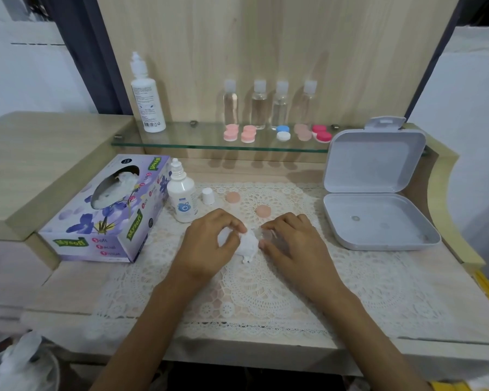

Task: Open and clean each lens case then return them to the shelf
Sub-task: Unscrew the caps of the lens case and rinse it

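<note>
My left hand (pixel 209 241) grips a crumpled white tissue (pixel 247 245) over the lace mat. My right hand (pixel 290 239) pinches a small clear lens case base (pixel 266 235) against the tissue; most of the base is hidden by my fingers. Two peach caps (pixel 232 197) (pixel 263 211) lie loose on the mat beyond my hands. On the glass shelf (pixel 181 143) stand several closed lens cases: pink (pixel 231 132), coral (pixel 248 133), blue and white (pixel 283 132), beige (pixel 302 131) and red (pixel 321 132).
A tissue box (pixel 105 213) lies at the left. A small solution bottle (pixel 182 193) stands uncapped with its white cap (pixel 208 196) beside it. An open grey plastic box (pixel 376 187) sits at the right. A tall bottle (pixel 146 94) and several clear bottles (pixel 259 105) stand on the shelf.
</note>
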Motion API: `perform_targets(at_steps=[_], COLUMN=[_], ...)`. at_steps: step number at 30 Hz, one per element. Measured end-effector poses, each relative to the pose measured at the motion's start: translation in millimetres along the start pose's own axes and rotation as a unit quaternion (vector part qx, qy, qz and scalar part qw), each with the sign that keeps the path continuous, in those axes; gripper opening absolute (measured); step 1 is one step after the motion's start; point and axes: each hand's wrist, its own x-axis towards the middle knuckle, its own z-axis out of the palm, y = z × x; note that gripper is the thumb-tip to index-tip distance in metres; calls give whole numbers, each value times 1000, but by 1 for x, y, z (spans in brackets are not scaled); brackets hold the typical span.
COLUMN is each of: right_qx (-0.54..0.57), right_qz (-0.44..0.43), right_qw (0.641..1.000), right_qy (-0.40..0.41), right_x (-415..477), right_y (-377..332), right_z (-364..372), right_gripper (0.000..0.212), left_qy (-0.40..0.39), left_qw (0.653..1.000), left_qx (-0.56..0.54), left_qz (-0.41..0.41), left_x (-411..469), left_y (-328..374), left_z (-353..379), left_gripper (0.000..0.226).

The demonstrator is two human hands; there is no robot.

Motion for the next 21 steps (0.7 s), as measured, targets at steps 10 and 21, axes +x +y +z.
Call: perform_targets(at_steps=[10,21], right_qx=[-1,-4], right_qz=[-2,-6], right_qw=[1000,1000], right_qy=[7,12], right_x=[0,0], right_y=[-1,-1], right_z=[1,1], right_gripper=[29,25], left_qy=[-27,-18], left_qw=[992,998], left_qx=[110,47], left_qz=[54,44], left_x=[-5,3], left_y=[2,-5], left_z=[1,5], left_gripper=[40,12])
